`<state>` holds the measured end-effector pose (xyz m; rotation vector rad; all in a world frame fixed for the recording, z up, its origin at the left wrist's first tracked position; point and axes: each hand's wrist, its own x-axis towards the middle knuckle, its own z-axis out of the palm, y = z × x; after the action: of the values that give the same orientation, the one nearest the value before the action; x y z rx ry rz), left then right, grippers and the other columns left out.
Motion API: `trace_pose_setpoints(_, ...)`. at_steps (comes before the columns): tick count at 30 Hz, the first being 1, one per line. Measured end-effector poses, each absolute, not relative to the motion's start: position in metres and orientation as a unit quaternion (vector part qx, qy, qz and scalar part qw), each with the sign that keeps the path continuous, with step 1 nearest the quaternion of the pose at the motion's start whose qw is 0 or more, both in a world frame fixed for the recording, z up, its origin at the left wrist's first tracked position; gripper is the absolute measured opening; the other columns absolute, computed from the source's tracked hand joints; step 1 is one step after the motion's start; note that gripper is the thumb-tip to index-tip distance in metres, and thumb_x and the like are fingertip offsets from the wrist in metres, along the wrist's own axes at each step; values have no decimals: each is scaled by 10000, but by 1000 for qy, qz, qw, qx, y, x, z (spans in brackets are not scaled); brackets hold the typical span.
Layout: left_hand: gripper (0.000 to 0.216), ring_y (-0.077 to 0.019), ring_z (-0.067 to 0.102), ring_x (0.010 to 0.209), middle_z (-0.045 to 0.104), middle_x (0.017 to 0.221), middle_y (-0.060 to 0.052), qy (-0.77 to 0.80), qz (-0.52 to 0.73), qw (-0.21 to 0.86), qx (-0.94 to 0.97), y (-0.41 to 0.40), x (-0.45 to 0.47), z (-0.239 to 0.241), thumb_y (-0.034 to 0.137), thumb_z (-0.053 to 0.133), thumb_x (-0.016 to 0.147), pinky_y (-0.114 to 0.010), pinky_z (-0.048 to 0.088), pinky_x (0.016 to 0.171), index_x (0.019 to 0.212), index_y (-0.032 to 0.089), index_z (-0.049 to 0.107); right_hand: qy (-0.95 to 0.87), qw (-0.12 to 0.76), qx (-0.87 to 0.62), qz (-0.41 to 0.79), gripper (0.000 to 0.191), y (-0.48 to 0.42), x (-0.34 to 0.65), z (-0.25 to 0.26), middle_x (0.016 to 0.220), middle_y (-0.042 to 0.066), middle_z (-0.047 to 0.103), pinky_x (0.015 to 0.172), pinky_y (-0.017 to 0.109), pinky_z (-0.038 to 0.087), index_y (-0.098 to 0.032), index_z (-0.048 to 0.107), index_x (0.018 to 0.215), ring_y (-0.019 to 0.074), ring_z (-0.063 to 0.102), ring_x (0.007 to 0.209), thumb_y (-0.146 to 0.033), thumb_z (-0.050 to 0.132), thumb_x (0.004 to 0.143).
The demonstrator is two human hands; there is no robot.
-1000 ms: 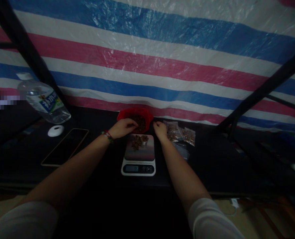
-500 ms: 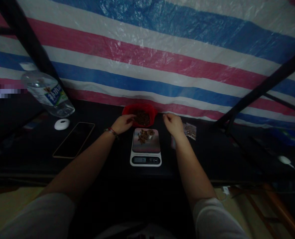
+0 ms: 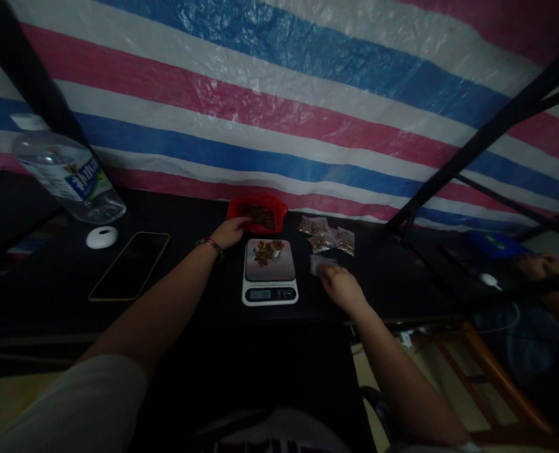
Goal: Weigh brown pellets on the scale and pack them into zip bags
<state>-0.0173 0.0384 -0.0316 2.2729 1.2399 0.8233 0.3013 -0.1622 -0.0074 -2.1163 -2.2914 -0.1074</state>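
A small white kitchen scale (image 3: 270,277) stands on the dark table, with a little heap of brown bits (image 3: 261,253) and a tiny metal cup (image 3: 278,246) on its plate. Behind it sits a red bowl (image 3: 241,208) of dark brown pieces. My left hand (image 3: 229,231) rests at the bowl's left rim, fingers curled on it. My right hand (image 3: 339,284) lies on the table right of the scale, its fingertips on a small clear plastic bag (image 3: 317,262); the fingers look bent. Several filled clear bags (image 3: 329,236) lie further back.
A phone (image 3: 129,265) lies face up at the left, with a white round object (image 3: 102,237) and a big water bottle (image 3: 69,176) behind it. A striped tarp (image 3: 279,113) backs the table. Another person's hand (image 3: 538,264) shows at the far right, near a wooden chair (image 3: 496,377).
My right hand has come down from beside the bowl to the clear bag right of the scale. My left hand stays at the bowl. The view has swung slightly right.
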Motion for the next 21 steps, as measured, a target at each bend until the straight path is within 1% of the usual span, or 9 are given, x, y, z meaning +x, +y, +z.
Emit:
trace_pose_setpoints(5, 463, -192, 568, 1118, 615, 1215, -55, 441, 339, 200, 806, 35, -19, -30, 130, 401, 775, -344, 420, 1013, 1193, 170, 597, -758, 27, -650, -53, 264, -162, 304, -8, 1021, 80, 680, 908, 315, 409, -197, 647, 1039, 202, 609, 967, -255, 429, 903)
trace_pose_setpoints(7, 444, -194, 577, 1094, 629, 1184, -52, 435, 351, 192, 807, 34, -20, -29, 140, 412, 773, -352, 427, 1004, 1168, 179, 611, -769, 47, -636, -47, 249, -161, 310, -11, 990, 72, 687, 898, 301, 416, -192, 663, 981, 188, 616, 939, -251, 436, 898)
trace_pose_setpoints(10, 404, -196, 588, 1052, 642, 1141, -58, 431, 380, 166, 802, 32, -19, -27, 153, 420, 782, -359, 445, 977, 1126, 176, 630, -768, 82, -634, -41, 234, -157, 321, -12, 916, 70, 689, 843, 291, 446, -184, 670, 896, 184, 622, 877, -248, 445, 886)
trace_pose_setpoints(13, 355, -198, 593, 1015, 650, 1091, -69, 413, 421, 136, 796, 31, -17, -25, 179, 418, 810, -365, 463, 940, 1086, 168, 640, -752, 166, -633, -78, 232, -147, 327, -3, 908, 84, 673, 813, 313, 464, -168, 649, 909, 204, 611, 869, -242, 431, 883)
trace_pose_setpoints(15, 324, -198, 594, 995, 655, 1056, -70, 392, 442, 118, 798, 30, -16, -22, 210, 415, 837, -369, 464, 929, 1064, 168, 643, -749, 236, -609, -114, 234, -136, 324, 12, 925, 93, 659, 819, 334, 469, -163, 628, 943, 218, 600, 890, -247, 416, 889)
trace_pose_setpoints(17, 310, -194, 593, 981, 657, 1033, -70, 373, 459, 106, 799, 27, -16, -18, 245, 406, 865, -363, 459, 923, 1054, 167, 640, -756, 283, -574, -138, 232, -121, 312, 31, 914, 93, 648, 823, 346, 468, -167, 616, 946, 222, 590, 889, -250, 406, 895)
trace_pose_setpoints(18, 312, -191, 592, 980, 656, 1031, -70, 367, 467, 104, 798, 25, -16, -15, 261, 399, 878, -357, 456, 922, 1056, 164, 636, -765, 294, -555, -141, 231, -114, 302, 42, 924, 96, 643, 831, 349, 463, -167, 613, 949, 223, 583, 904, -249, 402, 900)
trace_pose_setpoints(21, 333, -188, 580, 1001, 643, 1064, -77, 357, 478, 108, 795, 17, -17, -8, 296, 381, 901, -341, 447, 922, 1100, 159, 610, -808, 291, -497, -124, 234, -89, 267, 69, 966, 99, 632, 861, 353, 441, -169, 609, 971, 221, 562, 942, -221, 390, 909)
